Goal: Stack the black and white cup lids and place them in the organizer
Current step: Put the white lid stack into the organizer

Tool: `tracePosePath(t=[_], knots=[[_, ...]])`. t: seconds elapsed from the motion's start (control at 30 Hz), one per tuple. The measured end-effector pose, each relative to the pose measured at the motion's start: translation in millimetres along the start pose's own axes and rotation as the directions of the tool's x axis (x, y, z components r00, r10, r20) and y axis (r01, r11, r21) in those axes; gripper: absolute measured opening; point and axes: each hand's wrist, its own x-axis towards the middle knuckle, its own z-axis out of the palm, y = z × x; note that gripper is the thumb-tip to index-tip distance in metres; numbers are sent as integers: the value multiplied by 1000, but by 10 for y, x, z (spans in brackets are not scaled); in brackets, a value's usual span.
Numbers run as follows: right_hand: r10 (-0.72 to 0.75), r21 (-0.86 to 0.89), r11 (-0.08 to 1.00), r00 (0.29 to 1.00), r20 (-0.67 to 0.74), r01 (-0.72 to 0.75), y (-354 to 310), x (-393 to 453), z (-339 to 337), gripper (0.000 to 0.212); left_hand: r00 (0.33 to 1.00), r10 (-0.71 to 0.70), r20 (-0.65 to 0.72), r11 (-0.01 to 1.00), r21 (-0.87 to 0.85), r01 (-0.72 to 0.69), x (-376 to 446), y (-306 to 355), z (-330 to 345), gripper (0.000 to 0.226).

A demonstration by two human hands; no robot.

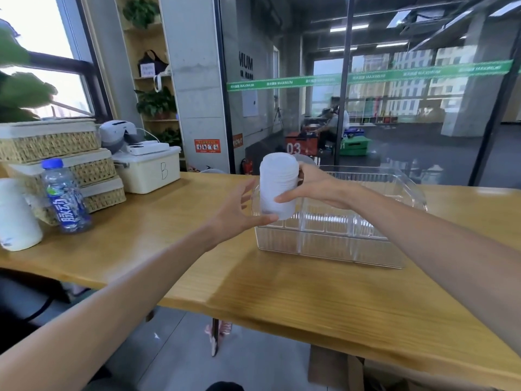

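The stack of lids point(278, 187) looks like matt white plastic, its sides finely ribbed. The organizer point(332, 244) is clear glossy plastic with fluted walls. The worktop point(296, 292) is pale wood with a smooth, grained finish. The baskets point(53, 145) are rough woven straw; the bottle point(66, 196) is shiny transparent plastic; the storage box point(149, 172) is smooth cream plastic.

1. A stack of white lids point(278, 187) is held upright above the near left corner of the clear organizer point(366, 249).
2. The stack is gripped by the right hand point(318, 187), thumb in front.
3. Its lower edge is touched by the left hand point(239, 213), fingers spread.
4. A water bottle point(66, 196) and woven baskets point(50, 142) are seen at the left of the wooden table point(282, 292).
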Motion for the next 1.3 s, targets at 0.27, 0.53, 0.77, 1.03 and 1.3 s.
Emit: tracePosePath(t=[0.27, 0.53, 0.77, 1.03, 1.3], knots=[[-21, -137, 990, 995, 101, 34, 114, 51, -37, 86, 999, 40, 30, 999, 16, -41, 43, -143, -34, 118], [-28, -300, 951, 987, 157, 75, 296, 201, 106, 105, 998, 47, 32, 999, 14, -48, 77, -179, -46, 114], [-47, -408, 906, 985, 167, 112, 370, 234, 163, 105, 999, 36, 33, 999, 5, -36, 103, -204, -50, 119], [-13, -428, 900, 986, 168, 85, 385, 234, 105, 99, 997, 64, 47, 997, 45, -67, 115, -249, -37, 125], [-28, -384, 919, 987, 157, 87, 308, 199, 27, 99, 997, 72, 19, 995, 75, -73, 108, -163, -63, 116]])
